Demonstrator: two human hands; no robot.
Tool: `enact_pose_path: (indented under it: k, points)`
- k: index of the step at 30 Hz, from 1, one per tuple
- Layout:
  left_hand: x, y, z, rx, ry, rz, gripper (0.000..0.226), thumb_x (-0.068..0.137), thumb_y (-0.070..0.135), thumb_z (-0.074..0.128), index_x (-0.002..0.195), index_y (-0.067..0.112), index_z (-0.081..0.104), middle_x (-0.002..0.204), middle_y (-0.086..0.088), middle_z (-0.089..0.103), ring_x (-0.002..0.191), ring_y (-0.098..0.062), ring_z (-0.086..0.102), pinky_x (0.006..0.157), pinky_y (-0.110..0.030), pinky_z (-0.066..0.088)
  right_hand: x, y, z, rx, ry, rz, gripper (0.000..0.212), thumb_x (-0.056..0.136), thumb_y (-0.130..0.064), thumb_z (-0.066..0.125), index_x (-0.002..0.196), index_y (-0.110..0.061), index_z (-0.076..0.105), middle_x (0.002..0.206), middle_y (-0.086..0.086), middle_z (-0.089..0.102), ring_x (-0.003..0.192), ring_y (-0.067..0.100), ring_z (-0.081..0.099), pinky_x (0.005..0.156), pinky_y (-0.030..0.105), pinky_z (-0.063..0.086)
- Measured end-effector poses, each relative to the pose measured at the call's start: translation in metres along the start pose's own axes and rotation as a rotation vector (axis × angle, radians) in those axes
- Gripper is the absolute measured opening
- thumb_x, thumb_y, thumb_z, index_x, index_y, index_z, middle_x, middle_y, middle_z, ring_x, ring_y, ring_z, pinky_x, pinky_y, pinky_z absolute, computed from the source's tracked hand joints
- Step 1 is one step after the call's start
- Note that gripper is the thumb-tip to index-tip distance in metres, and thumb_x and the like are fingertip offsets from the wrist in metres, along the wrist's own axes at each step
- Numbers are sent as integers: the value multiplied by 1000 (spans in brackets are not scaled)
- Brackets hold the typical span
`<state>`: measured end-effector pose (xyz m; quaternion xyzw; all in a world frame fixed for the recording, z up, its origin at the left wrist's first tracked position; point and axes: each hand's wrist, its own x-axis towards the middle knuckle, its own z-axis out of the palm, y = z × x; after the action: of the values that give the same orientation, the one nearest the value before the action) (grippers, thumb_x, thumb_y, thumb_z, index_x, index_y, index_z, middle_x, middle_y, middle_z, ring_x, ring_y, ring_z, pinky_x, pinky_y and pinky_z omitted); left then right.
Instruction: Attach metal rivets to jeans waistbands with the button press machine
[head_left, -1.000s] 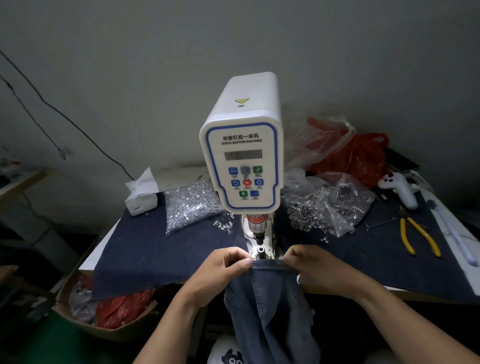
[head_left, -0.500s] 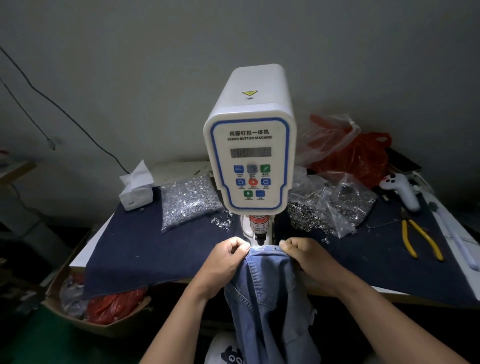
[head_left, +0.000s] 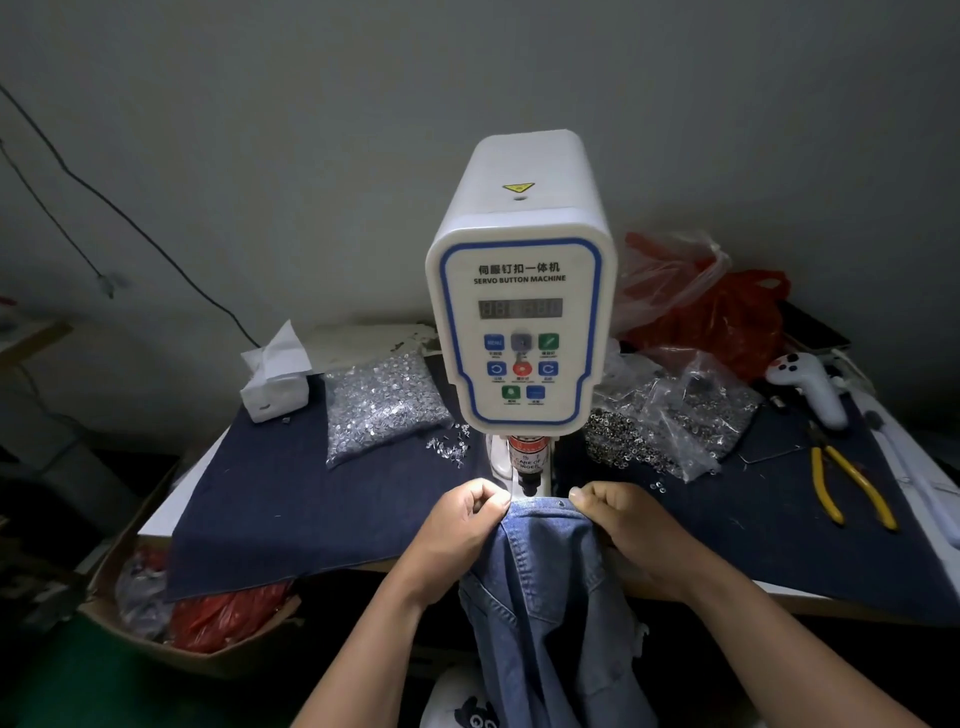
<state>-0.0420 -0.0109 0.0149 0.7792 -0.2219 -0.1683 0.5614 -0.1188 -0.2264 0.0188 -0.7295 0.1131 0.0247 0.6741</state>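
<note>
A white servo button machine (head_left: 522, 291) stands at the middle of the table, its punch (head_left: 528, 470) pointing down. Blue jeans (head_left: 550, 587) hang off the table's front edge, with the waistband (head_left: 540, 506) stretched flat just under the punch. My left hand (head_left: 462, 525) pinches the waistband at its left end. My right hand (head_left: 631, 525) pinches it at the right end. A small metal rivet (head_left: 560, 504) shows on the waistband near my right fingers.
A bag of silver rivets (head_left: 382, 408) lies left of the machine, another bag of metal parts (head_left: 670, 421) on the right. Yellow pliers (head_left: 847, 480), a white controller (head_left: 810, 384), red plastic bags (head_left: 727, 317) and a tissue box (head_left: 272, 384) sit around. A cardboard box (head_left: 171, 623) stands below left.
Both hands have lifted the waistband up and spread it under the punch. The view has also moved closer to the machine.
</note>
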Motion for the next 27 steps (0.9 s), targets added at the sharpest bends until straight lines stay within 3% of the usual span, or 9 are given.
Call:
enact_pose_path:
  k: [6,10,16,19,21,24,27]
  points:
    - [1,-4,0,-35,-13,-2,23,100,38,60,82,25,64,77,14,60,73,-3,51,69,-19,43,1,-2,-1,0,-3,-33,46,104,-18,56,58,-21,52,55,-10,47,52,1,38,50,16,36]
    - [2,-7,1,-52,-16,-9,26,97,42,59,83,20,65,78,11,61,75,-4,52,69,-20,44,2,0,-1,10,-9,-27,46,104,-19,57,58,-22,54,58,-7,49,54,3,40,51,20,37]
    - [0,-7,0,-68,-11,-8,24,92,50,59,80,30,65,77,14,60,74,-4,51,71,-20,44,-2,2,0,69,-44,18,39,100,-31,59,62,-24,58,68,1,50,69,14,40,67,35,34]
    - [-8,-4,0,-185,-41,-57,19,92,43,60,81,29,64,82,7,60,79,-10,50,76,-31,42,-10,-5,1,-42,-101,-35,35,92,-41,60,62,-23,54,65,-4,46,64,7,38,62,34,30]
    - [-17,-2,1,-279,-45,-100,16,92,37,58,85,25,65,86,0,62,83,-15,51,79,-36,41,-16,-9,0,-111,-155,-29,39,92,-46,55,69,-15,62,65,-3,52,62,9,43,62,33,35]
    - [-33,2,2,-447,-64,-144,13,94,27,56,89,19,65,91,-10,61,84,-22,52,78,-35,42,-30,-15,0,-70,-290,42,46,106,-45,47,86,-16,77,63,-12,62,57,0,51,59,17,41]
    - [-47,10,3,-587,-126,-137,13,91,14,53,88,13,65,90,-15,58,81,-21,53,76,-34,42,-39,-21,3,-1,-318,74,43,101,-46,52,76,-18,72,79,0,63,78,13,52,79,29,39]
